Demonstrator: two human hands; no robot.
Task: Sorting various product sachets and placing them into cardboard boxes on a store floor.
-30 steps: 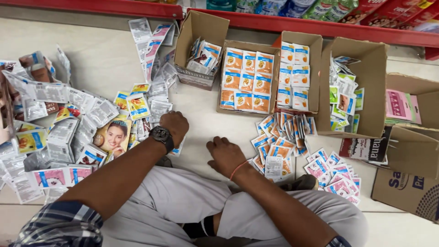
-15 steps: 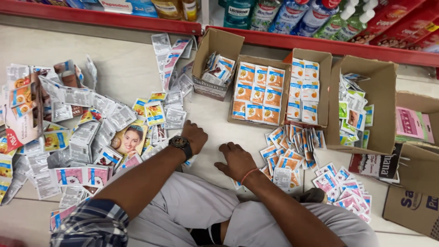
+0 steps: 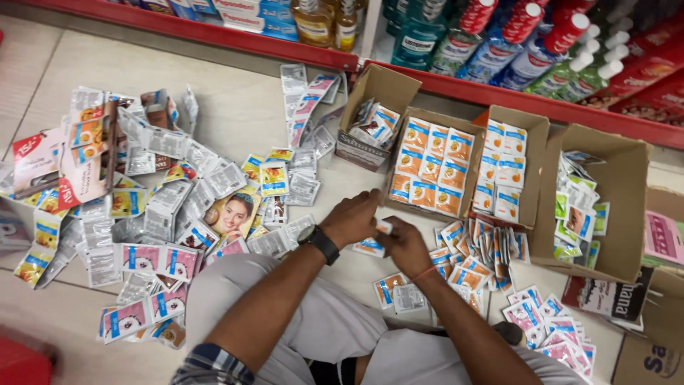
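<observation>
Sorting looks partly done: my left hand (image 3: 350,217) and right hand (image 3: 405,244) pinch a small white-and-blue sachet (image 3: 372,247) between their fingers, orange-and-white sachets (image 3: 429,167) already fill the open brown cardboard boxes (image 3: 526,165) far right, and a loose heap of mixed foil sachets (image 3: 153,207) waits left on the floor.

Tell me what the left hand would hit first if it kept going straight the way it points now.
Most likely the cardboard box of orange-and-white sachets: the left hand points up-right at its near wall, just ahead. Depth is hard to judge from overhead.
</observation>
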